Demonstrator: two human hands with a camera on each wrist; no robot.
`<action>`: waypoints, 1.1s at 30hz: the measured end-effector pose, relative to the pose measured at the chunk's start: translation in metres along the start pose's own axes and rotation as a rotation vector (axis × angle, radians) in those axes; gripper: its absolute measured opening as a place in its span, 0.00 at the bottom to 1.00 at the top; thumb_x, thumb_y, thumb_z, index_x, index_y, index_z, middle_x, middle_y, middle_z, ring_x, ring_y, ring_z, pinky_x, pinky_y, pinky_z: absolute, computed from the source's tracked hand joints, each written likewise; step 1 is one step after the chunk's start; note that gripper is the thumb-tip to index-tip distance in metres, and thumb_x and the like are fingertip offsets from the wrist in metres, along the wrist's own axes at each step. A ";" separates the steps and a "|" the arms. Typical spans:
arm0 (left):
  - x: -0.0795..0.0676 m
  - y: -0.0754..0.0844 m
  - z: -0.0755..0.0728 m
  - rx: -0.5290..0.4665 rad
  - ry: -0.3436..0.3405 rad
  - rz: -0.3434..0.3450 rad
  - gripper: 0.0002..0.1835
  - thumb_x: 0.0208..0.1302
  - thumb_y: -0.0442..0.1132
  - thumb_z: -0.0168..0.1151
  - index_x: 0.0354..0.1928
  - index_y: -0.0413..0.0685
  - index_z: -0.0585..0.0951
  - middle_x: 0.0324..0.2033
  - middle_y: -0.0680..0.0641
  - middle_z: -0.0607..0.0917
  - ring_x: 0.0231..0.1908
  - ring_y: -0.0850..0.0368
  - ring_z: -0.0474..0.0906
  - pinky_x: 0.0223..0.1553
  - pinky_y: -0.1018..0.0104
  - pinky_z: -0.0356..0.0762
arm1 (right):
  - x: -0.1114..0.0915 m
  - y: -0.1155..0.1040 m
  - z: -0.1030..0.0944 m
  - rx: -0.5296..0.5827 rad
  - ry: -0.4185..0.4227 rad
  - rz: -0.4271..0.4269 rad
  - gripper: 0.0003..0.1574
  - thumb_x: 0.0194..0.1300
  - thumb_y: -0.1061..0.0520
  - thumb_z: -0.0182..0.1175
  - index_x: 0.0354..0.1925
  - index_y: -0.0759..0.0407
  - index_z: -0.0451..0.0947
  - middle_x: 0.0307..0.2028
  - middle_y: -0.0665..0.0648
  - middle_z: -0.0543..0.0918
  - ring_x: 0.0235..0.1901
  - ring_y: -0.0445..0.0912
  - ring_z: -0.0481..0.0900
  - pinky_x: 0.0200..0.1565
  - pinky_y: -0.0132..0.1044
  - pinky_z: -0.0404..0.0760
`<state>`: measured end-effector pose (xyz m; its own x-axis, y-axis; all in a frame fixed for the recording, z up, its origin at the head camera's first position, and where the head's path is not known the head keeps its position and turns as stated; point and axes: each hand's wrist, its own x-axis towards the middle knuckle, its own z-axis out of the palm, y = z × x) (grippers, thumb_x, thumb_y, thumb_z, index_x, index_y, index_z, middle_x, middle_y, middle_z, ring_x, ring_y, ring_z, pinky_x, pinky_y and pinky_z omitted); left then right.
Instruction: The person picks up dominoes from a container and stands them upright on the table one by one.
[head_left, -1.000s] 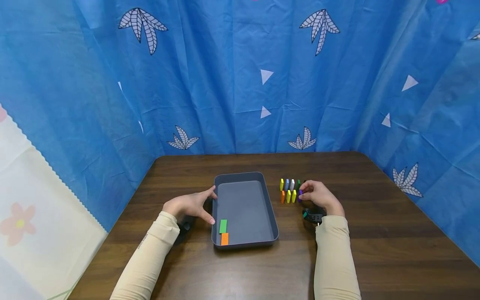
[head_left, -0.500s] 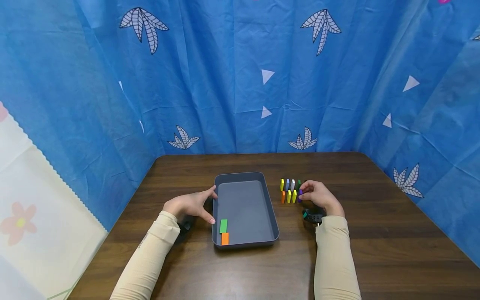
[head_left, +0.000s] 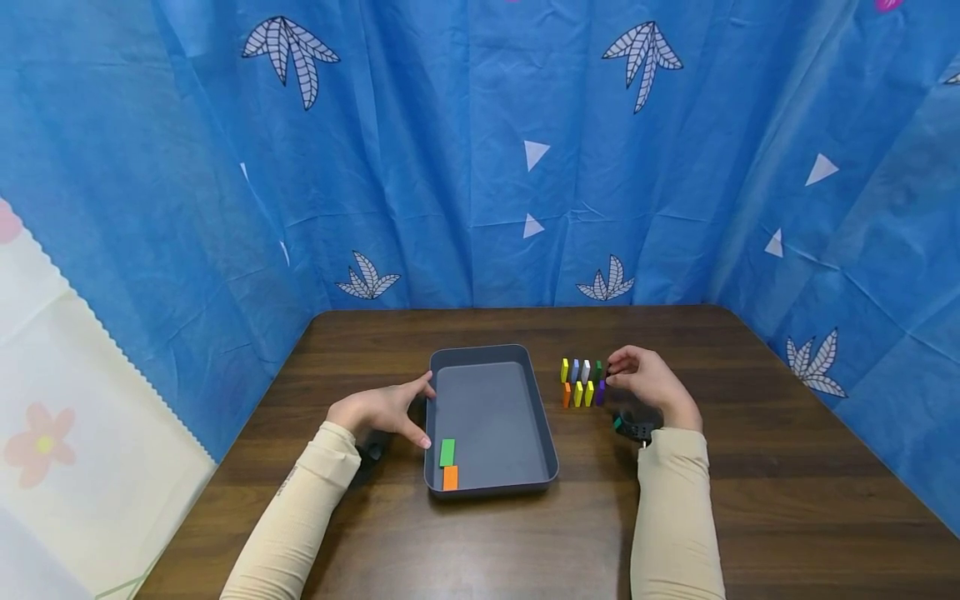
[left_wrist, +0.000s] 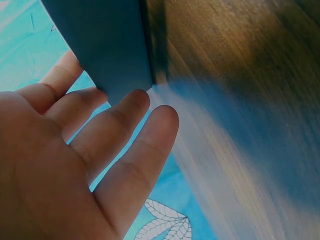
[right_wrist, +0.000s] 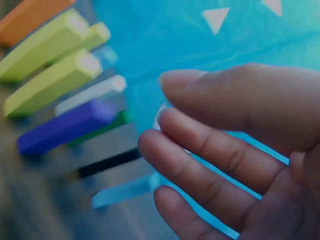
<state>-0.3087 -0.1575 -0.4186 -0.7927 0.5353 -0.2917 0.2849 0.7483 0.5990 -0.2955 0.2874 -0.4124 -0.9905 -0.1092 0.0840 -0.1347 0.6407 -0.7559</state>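
My left hand [head_left: 382, 412] spreads its thumb and fingers along the left side of a dark grey tray [head_left: 491, 425]; in the left wrist view its fingers touch or nearly touch the tray wall [left_wrist: 107, 45]. Flat inside the tray lie a green domino [head_left: 447, 452] and an orange domino [head_left: 450, 477]. Right of the tray, several coloured dominoes stand upright in two rows. My right hand [head_left: 651, 385] is just right of them, thumb and fingers apart. Its fingertips are near a black domino [right_wrist: 110, 162] and a light blue domino [right_wrist: 125, 191]. A purple domino [head_left: 600, 392] ends the front row.
The front row also has an orange domino [head_left: 566, 394] and two yellow ones. Behind stand yellow, blue, white [head_left: 586, 371] and green dominoes. A blue curtain [head_left: 495, 167] hangs behind the brown wooden table [head_left: 525, 550].
My right hand has moved from beside the purple domino, rightward and slightly farther back. The purple domino still stands in its place. My left hand and the tray have stayed put.
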 end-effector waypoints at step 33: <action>0.002 0.000 0.001 0.023 0.004 -0.009 0.69 0.48 0.53 0.80 0.80 0.44 0.40 0.73 0.48 0.66 0.75 0.46 0.55 0.74 0.42 0.56 | 0.006 -0.127 0.059 0.086 -0.294 -0.404 0.18 0.67 0.62 0.65 0.55 0.61 0.79 0.46 0.59 0.84 0.47 0.50 0.83 0.49 0.40 0.84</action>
<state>-0.3103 -0.1561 -0.4200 -0.7976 0.5266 -0.2942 0.2899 0.7623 0.5786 -0.2826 0.1609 -0.3541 -0.8079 -0.5529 0.2038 -0.4906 0.4395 -0.7524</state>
